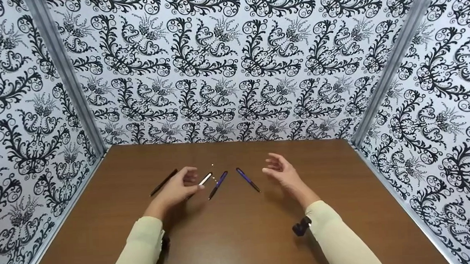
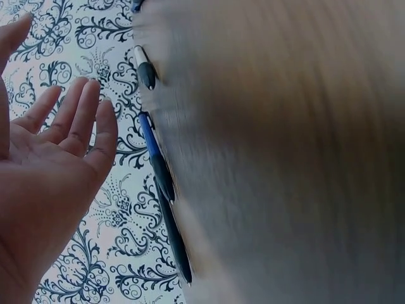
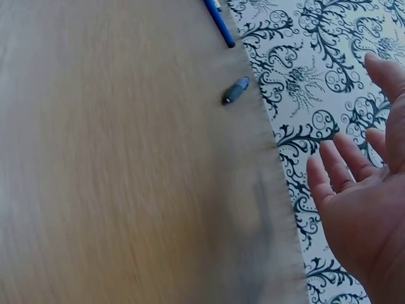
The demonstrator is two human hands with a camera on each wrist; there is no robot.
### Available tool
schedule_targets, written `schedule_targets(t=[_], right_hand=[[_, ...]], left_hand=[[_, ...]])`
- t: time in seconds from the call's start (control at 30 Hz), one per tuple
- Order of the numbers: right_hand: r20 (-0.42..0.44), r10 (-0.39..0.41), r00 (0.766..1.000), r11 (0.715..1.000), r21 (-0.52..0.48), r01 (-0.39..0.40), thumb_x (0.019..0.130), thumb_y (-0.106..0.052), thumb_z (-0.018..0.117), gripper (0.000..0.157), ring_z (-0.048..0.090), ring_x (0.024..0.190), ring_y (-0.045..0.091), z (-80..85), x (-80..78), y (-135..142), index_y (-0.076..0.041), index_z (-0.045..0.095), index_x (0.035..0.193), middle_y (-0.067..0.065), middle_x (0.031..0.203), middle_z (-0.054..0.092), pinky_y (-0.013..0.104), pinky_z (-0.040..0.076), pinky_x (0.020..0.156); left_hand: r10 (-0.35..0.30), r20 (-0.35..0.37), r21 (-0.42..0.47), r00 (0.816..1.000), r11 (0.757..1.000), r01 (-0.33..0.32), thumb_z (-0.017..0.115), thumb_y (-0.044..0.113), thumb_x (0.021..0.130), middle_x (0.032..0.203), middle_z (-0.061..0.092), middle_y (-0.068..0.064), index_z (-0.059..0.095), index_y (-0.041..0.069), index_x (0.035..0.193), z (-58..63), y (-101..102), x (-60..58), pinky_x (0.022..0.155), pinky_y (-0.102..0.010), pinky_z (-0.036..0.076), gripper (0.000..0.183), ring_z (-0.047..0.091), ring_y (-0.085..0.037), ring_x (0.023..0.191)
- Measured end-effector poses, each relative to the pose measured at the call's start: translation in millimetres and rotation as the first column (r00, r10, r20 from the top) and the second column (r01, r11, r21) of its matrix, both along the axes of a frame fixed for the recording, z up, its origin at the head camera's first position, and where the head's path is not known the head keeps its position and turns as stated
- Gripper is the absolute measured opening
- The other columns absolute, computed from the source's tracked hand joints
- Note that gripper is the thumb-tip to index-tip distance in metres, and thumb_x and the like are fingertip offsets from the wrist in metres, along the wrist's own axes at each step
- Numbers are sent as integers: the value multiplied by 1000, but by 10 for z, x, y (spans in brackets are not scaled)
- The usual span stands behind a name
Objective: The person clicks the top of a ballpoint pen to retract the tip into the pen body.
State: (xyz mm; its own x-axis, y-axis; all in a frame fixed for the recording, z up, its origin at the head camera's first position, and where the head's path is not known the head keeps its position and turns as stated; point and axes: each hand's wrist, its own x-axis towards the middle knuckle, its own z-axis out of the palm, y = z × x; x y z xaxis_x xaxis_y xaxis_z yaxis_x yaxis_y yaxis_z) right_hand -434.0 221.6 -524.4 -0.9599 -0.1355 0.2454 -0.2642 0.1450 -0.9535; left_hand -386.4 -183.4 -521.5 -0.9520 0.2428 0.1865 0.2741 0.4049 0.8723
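Observation:
Several pens lie spread over the brown table. In the head view, my left hand (image 1: 175, 188) is above the table between a black pen (image 1: 162, 184) and a white-and-black pen (image 1: 206, 178), its thumb overlapping the latter and hiding part of it. Nothing is in its loosely bent fingers. To the right, a blue-and-black pen (image 1: 218, 185) slants one way and a second blue pen (image 1: 248, 180) the other. My right hand (image 1: 284, 173) hovers just right of that second pen, fingers relaxed and holding nothing. Both wrist views show the palms bare.
The wooden table (image 1: 224, 237) runs back to a wall (image 1: 215, 68) with black scroll patterns. Similar panels close off both sides, with grey posts (image 1: 392, 67) at the corners. A dark wrist camera (image 1: 302, 226) sits at the right sleeve.

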Motion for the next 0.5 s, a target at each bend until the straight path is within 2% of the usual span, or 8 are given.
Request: schedule_targets(t=[0.13, 0.5], right_hand=[[-8, -1, 1000, 1000, -16, 0, 98, -1, 81, 62, 59, 136, 49, -18, -5, -87, 0, 56, 155, 23, 144, 65, 39, 59, 100], [-7, 28, 1000, 1000, 5, -28, 98, -4, 82, 65, 60, 135, 47, -61, -40, -273, -2, 55, 157, 21, 145, 65, 41, 61, 99]], left_hand=[[-5, 9, -5, 1000, 1000, 6, 84, 15, 99, 145, 64, -28, 55, 0, 152, -12, -38, 11, 117, -59, 48, 62, 63, -42, 134], [22, -26, -35, 999, 999, -23, 83, 18, 99, 141, 66, -27, 59, -1, 145, -25, -213, 53, 112, -57, 52, 55, 66, -42, 130]])
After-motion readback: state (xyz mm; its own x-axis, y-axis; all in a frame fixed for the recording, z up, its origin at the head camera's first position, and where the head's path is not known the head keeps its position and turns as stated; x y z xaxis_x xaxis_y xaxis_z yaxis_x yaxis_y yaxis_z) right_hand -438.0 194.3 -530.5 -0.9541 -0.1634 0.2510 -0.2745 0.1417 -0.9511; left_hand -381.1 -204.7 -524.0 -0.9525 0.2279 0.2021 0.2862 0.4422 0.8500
